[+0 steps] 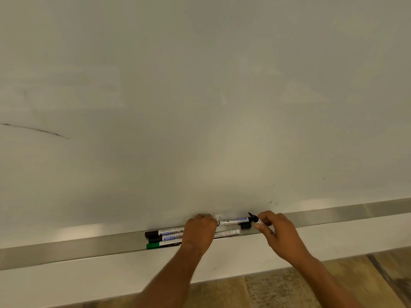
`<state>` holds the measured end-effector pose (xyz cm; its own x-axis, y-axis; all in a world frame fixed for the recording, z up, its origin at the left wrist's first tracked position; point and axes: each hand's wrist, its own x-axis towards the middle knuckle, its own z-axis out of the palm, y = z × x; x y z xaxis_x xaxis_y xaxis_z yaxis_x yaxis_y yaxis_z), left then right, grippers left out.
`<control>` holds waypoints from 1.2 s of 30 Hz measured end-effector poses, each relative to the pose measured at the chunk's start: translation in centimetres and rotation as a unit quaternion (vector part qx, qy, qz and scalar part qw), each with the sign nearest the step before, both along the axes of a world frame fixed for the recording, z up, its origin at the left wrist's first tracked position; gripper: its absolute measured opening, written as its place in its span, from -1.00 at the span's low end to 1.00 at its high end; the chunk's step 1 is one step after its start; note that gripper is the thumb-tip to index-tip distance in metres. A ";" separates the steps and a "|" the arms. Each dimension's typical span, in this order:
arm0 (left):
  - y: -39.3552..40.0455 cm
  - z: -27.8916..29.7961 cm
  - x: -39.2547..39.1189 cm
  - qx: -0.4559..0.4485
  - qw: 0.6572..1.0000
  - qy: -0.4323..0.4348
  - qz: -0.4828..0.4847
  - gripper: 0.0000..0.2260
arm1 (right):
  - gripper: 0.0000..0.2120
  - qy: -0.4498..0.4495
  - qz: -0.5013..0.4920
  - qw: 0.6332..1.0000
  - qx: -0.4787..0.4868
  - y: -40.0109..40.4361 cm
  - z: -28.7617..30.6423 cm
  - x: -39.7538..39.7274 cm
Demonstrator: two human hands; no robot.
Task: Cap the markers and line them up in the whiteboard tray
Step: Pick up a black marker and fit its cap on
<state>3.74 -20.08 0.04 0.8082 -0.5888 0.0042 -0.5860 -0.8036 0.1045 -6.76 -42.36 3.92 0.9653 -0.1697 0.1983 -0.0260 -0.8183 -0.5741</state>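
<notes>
Both forearms reach up from the bottom of the view toward the metal tray [66, 252] under the whiteboard [200, 96]. Nearest is the left hand [200, 232], lying palm-down over the markers with its fingers curled; what they grip, if anything, I cannot tell. Out from under its left side stick three capped markers, two black-capped [155, 233] stacked above one green-capped [155, 245], lying close together. To its right, between the hands, lie two more markers: one [233, 221] close to the board and one [226, 233] nearer the tray's front lip.

Pinched in the right hand [280, 234] is an uncapped marker [255, 218], its bare black tip pointing up and left, very near the board. A loose black cap [245, 225] sits in the tray just beside that hand.

From here, the open tip could streak the board if it tilts closer. The left hand's weight could roll the markers off the front lip. The cap, nudged sideways, may slide out of reach.
</notes>
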 end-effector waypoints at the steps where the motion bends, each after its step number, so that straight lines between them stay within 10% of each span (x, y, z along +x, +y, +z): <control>1: -0.2 0.1 0.0 0.012 1.000 -0.003 0.001 -0.76 | -0.92 0.000 -0.002 1.000 0.010 0.1 -0.2 -0.4; 18: -0.3 1.2 -0.4 0.067 0.997 0.000 -0.045 -0.77 | -0.97 -0.011 -0.001 0.999 0.051 1.3 -0.8 -2.2; 24: 1.3 2.5 -1.5 -0.206 0.975 0.082 0.019 -0.82 | -0.84 -0.017 -0.006 0.999 0.037 2.7 -0.1 -2.3; 29: 3.1 3.9 -4.0 -0.466 0.850 0.226 0.093 -0.85 | -0.76 -0.018 0.031 0.999 0.033 4.1 0.7 -2.2; 36: 4.5 4.9 -5.6 -0.539 0.797 0.230 0.146 -0.77 | -0.68 -0.049 0.067 0.996 0.044 5.8 1.9 -1.8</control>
